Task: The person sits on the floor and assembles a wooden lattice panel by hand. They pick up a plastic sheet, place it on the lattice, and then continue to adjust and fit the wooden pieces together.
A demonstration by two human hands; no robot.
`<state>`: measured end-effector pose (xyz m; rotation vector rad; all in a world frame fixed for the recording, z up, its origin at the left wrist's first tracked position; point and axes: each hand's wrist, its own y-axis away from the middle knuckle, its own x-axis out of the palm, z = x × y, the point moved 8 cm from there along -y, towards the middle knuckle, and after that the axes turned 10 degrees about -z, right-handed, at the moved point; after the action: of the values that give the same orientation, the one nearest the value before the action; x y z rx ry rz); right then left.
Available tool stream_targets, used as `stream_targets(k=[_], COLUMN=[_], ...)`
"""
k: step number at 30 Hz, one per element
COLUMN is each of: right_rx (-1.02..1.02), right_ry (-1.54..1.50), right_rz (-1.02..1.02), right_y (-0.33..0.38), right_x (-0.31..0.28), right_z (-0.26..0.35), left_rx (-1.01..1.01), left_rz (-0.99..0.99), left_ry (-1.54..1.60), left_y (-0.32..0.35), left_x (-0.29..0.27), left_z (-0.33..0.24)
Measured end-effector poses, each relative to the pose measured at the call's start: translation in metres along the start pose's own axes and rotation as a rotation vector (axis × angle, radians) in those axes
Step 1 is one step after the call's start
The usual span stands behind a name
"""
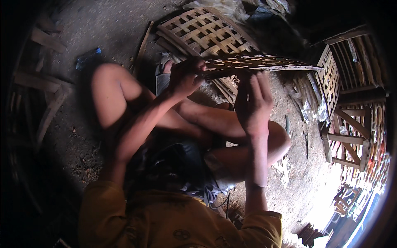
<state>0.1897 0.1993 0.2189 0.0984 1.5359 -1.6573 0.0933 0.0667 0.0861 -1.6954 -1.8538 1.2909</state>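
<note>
A woven bamboo panel [264, 63] is held up in front of me, tilted so that I see it almost edge-on. My left hand [186, 78] is closed round its left end. Below the near edge of the panel, my right hand [254, 101] is raised with bent fingers pressed against that edge. The right fingertips are partly hidden by the panel. Just beyond, more woven bamboo panels [202, 31] lie stacked on the ground, with open gaps in the weave.
My bare legs [198, 120] are folded beneath my arms. At the right, another woven panel [328, 80] leans by a wooden frame [349, 138] and a slatted wall. Clear plastic sheeting [316, 105] lies near it. Wooden pieces [41, 82] stand at the left; a bamboo strip [143, 47] lies ahead.
</note>
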Motion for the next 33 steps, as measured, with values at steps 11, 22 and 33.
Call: stream_targets(k=[11, 22, 33], right_rx=[0.079, -0.009, -0.047], right_ry=[-0.1, -0.052, -0.106], right_rz=[-0.235, -0.218, -0.141], right_y=[-0.001, -0.003, -0.006], right_x=[-0.021, -0.015, -0.006], right_z=[0.001, 0.004, 0.021], left_rx=[0.005, -0.002, -0.038], left_rz=[0.032, 0.04, 0.071], left_ry=[-0.016, -0.029, -0.012], left_y=[0.003, 0.003, 0.002], left_x=[0.002, 0.001, 0.004], left_z=[0.002, 0.005, 0.005])
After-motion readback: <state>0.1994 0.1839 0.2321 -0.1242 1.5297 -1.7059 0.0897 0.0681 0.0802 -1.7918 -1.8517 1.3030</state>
